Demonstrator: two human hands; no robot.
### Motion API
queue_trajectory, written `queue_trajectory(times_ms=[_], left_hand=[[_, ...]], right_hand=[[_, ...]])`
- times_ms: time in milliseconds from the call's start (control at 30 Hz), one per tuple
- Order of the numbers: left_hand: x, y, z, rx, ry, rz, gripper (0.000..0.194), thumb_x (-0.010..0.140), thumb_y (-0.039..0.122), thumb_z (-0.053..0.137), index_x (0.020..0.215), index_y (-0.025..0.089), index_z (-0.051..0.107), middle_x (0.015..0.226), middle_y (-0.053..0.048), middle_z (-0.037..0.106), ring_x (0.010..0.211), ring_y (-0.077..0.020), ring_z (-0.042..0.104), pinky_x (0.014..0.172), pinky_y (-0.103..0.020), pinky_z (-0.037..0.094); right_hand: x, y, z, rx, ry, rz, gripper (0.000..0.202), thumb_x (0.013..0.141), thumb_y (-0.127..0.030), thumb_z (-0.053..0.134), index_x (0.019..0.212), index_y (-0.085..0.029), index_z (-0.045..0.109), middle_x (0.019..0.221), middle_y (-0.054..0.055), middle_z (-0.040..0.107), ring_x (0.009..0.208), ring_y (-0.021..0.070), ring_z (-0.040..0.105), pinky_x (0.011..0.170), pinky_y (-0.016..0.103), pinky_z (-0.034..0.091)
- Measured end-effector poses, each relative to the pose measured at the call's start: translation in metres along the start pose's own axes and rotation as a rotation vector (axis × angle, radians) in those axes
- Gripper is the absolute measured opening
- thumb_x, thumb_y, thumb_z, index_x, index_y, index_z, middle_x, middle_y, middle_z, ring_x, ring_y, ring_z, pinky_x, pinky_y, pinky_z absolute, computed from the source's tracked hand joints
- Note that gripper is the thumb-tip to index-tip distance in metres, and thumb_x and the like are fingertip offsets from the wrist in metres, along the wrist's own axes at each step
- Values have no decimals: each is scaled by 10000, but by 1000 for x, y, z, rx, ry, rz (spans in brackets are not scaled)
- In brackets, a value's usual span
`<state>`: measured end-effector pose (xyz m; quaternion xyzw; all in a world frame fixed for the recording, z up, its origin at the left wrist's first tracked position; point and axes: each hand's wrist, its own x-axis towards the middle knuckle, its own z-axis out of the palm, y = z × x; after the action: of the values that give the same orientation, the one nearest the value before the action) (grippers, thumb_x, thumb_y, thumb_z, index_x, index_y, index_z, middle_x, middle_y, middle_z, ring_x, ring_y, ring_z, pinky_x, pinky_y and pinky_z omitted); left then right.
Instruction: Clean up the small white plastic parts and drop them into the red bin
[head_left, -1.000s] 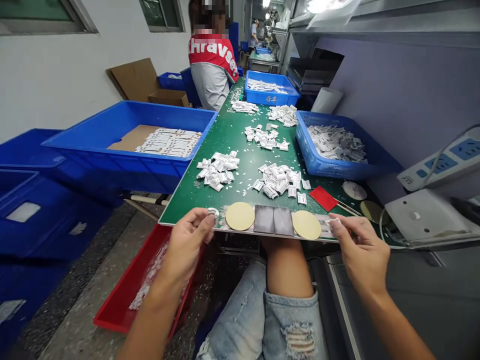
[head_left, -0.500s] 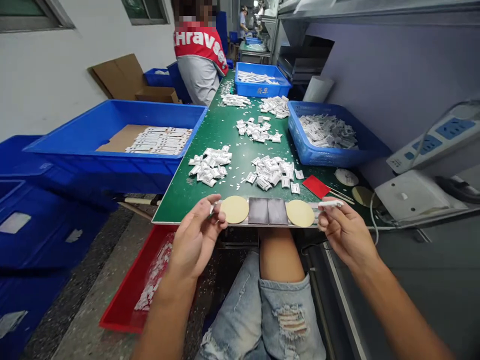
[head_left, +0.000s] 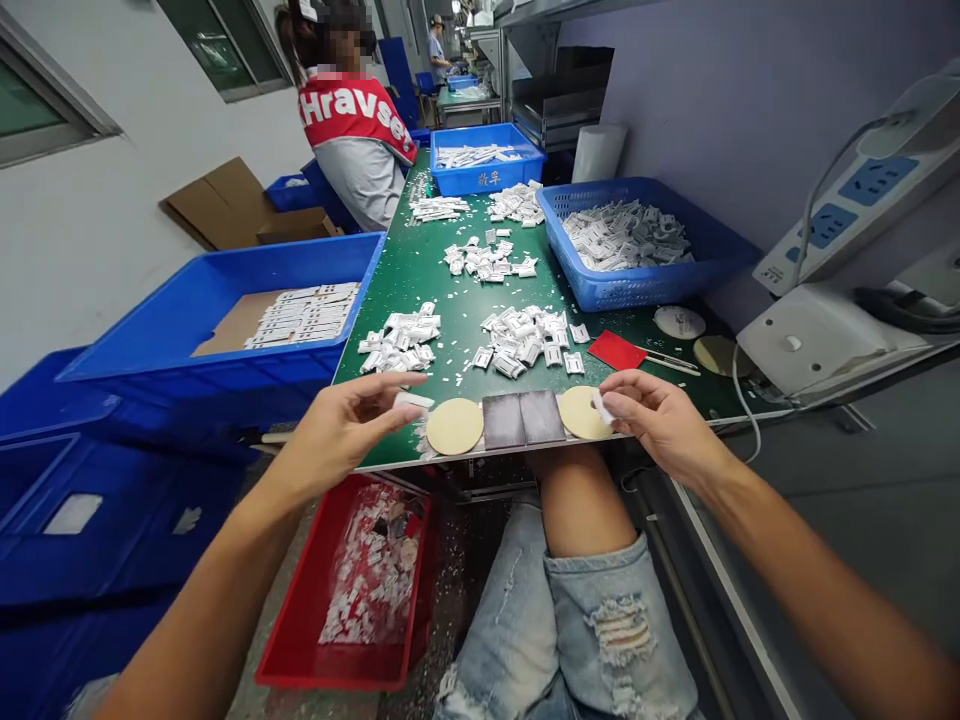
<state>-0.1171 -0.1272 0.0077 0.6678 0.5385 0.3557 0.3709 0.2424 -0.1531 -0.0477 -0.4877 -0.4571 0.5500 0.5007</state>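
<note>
My left hand [head_left: 356, 425] is closed on a small white plastic piece [head_left: 414, 401], just left of a pale yellow disc [head_left: 454, 427] at the table's front edge. Between thumb and fingers, my right hand [head_left: 664, 418] pinches another small white plastic piece [head_left: 602, 408], tilted over the other pale yellow disc [head_left: 581, 412]. Two dark grey square pads [head_left: 523, 419] lie side by side between the discs. Beyond them are a left pile of small white plastic pieces [head_left: 403, 340] and a right pile of similar pieces [head_left: 525, 335].
A blue basket of white pieces [head_left: 592, 290] stands at right, near a red sheet [head_left: 616, 350] and a power strip [head_left: 840, 210]. A large blue bin [head_left: 202, 350] is at left, a red bin [head_left: 277, 640] below. A person in a red and white top [head_left: 356, 120] sits farther back.
My right hand has moved left, bringing its white piece from beside the right disc to over it. My left hand has shifted left, away from the left disc. The camera view has tilted.
</note>
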Motion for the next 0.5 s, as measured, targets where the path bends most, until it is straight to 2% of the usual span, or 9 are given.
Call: queue_trajectory(times_ms=[100,267,367,400,433,500], left_hand=[[16,3,7,122,-150,20,378,716,406,758,1018,183,712,718,-18,622,630,-133,533,544,-232,424],[29,2,17,121,-303,-20,348,731,454,728,952,185,741,817,-62,710,705,-173,619,616,-258,483],[36,-2,22,97,-444,-74,323,683,446,764,881,192,753,740,-58,710,636,-176,618,562,-252,458],[39,-4,23,129,-460,-68,293,671,439,771,831,194,754,707,-55,704,610,-174,610,541,-248,441],[42,-5,25,182,-427,-45,265,664,431,773,786,197,751,686,-52,698,592,-171,600,524,-244,421],[46,-6,26,282,-269,22,237,665,421,769,750,201,745,667,-44,688,572,-162,580,501,-237,387]], right_hand=[[3,-2,-1,-138,-49,-73,516,727,-410,766,1192,-243,614,797,-16,604,726,125,569,661,262,496],[8,-11,-6,-431,-94,-105,407,767,-464,714,1082,-210,670,861,8,647,702,120,557,646,260,454],[17,-17,-7,-667,-195,-122,389,771,-451,699,1072,-207,704,750,-2,634,630,125,524,588,261,405],[22,-19,-8,-749,-207,-137,347,766,-435,698,1026,-206,724,711,-3,629,620,132,526,578,263,391],[27,-21,-9,-830,-174,-172,296,761,-416,698,963,-204,741,697,3,635,622,141,535,575,267,382],[38,-26,-11,-961,-37,-266,229,750,-392,696,868,-204,753,708,15,660,630,153,553,576,274,372]])
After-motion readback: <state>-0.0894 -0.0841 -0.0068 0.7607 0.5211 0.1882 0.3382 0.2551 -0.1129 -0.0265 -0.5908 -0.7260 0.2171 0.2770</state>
